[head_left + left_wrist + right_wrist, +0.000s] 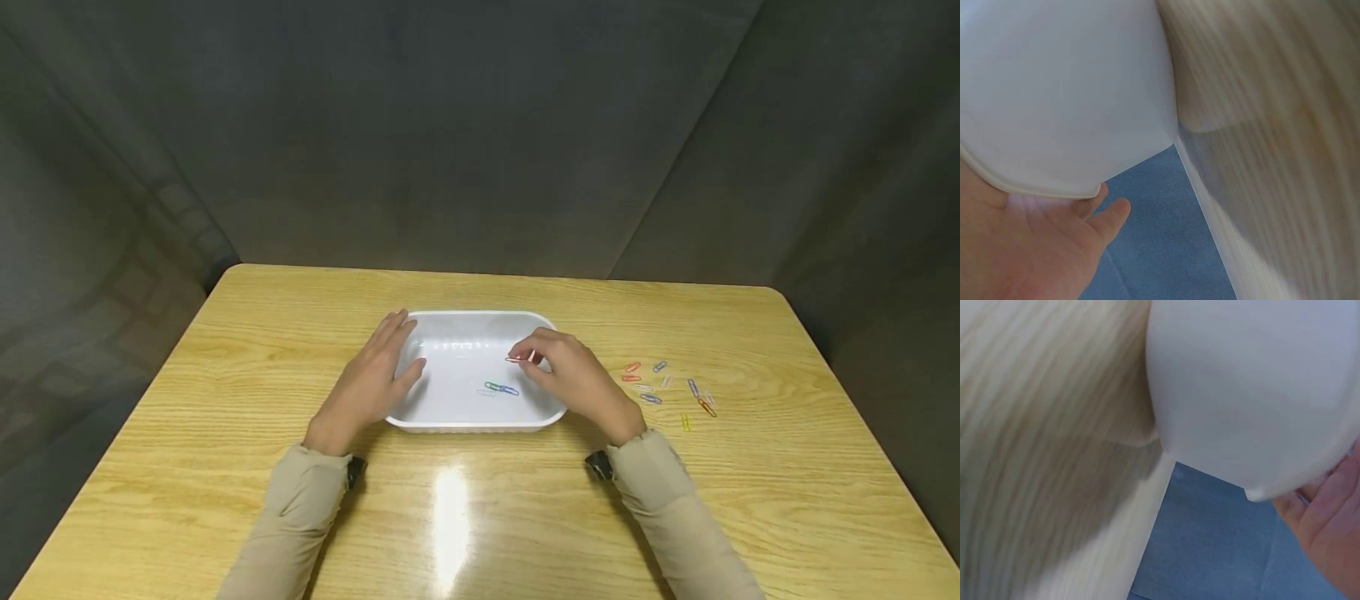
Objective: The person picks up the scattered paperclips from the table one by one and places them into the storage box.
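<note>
A white plastic tray (463, 427) stands on the wooden table, with a green paper clip (492, 386) and a blue paper clip (509, 390) lying in it, end to end. Over the tray's right part, my right hand (573, 373) pinches a red paper clip (513, 360) between thumb and fingers. My left hand (367, 379) rests at the tray's left rim, fingers fairly straight and thumb reaching inside. In the left wrist view that hand (1041, 250) lies along the rim; the right wrist view shows the other hand (1332, 525) partly hidden behind the tray wall (1241, 394).
Right of the tray, several loose paper clips lie scattered on the table (225, 367), among them a yellow clip (686, 422), a red clip (633, 367) and a blue clip (660, 367). A dark curtain (450, 142) hangs behind the table's far edge.
</note>
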Motion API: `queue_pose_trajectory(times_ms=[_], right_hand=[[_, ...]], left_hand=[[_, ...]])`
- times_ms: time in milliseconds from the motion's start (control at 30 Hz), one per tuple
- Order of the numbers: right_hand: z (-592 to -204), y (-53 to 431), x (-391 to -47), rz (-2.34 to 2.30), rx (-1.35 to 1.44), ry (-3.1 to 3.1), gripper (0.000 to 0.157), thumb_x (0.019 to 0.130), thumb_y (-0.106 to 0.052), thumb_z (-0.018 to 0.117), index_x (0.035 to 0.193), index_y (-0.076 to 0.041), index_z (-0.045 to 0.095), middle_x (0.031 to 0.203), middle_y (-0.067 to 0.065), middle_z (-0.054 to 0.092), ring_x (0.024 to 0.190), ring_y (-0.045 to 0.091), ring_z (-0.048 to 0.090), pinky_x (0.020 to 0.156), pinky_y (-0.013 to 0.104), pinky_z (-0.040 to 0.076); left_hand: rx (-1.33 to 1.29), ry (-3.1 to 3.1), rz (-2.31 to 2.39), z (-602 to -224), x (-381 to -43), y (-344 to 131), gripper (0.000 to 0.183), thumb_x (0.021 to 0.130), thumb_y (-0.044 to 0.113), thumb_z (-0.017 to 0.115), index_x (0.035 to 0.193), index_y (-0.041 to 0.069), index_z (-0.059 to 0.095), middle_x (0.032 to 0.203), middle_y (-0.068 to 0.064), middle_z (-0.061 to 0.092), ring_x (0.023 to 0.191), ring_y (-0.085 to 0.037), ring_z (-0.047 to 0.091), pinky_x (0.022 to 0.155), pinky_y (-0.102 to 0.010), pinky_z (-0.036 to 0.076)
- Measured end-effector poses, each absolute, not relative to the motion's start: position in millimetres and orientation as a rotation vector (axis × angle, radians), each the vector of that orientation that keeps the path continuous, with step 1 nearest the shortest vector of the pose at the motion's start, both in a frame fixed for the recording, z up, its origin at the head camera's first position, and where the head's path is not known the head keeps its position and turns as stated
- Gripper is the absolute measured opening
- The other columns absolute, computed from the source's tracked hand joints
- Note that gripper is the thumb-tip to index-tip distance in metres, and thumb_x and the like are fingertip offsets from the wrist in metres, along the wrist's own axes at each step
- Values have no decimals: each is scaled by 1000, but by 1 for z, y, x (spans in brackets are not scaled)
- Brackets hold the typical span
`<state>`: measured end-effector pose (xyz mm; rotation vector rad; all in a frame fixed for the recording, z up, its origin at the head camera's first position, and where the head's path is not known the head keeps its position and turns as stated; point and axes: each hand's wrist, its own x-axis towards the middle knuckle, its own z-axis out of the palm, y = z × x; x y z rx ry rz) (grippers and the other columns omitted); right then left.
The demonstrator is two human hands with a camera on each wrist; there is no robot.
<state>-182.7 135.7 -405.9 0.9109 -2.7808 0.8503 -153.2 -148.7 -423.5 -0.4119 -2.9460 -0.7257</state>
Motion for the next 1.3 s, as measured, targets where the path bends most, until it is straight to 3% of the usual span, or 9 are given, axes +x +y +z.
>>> queue_pose_trajectory(times_ms=[700, 1000, 1300], right_hand=[[-421, 117, -186, 735, 829, -2773, 11, 81, -13, 65, 90, -17, 70, 81, -7, 65, 71, 7, 57, 61, 21, 47], [-424, 112, -186, 660, 804, -2794, 12, 78, -11, 65, 84, -19, 71, 74, -10, 64, 62, 4, 49, 57, 20, 41], [-426, 111, -186, 575, 794, -2858, 8, 80, -16, 66, 84, -20, 72, 75, -11, 67, 58, 4, 47, 63, 25, 45]], left_hand=[[-409, -2937, -699, -426, -156, -148, 62, 93, 40, 46, 144, 11, 27, 155, -5, 14, 143, -25, 13, 116, -45, 19], [-411, -2932, -708, -426, -155, -148, 62, 93, 41, 45, 144, 11, 27, 154, -6, 16, 143, -24, 12, 116, -46, 20], [-408, -2946, -702, -425, -155, -148, 62, 93, 41, 45, 145, 11, 26, 155, -4, 13, 143, -24, 11, 116, -45, 19]])
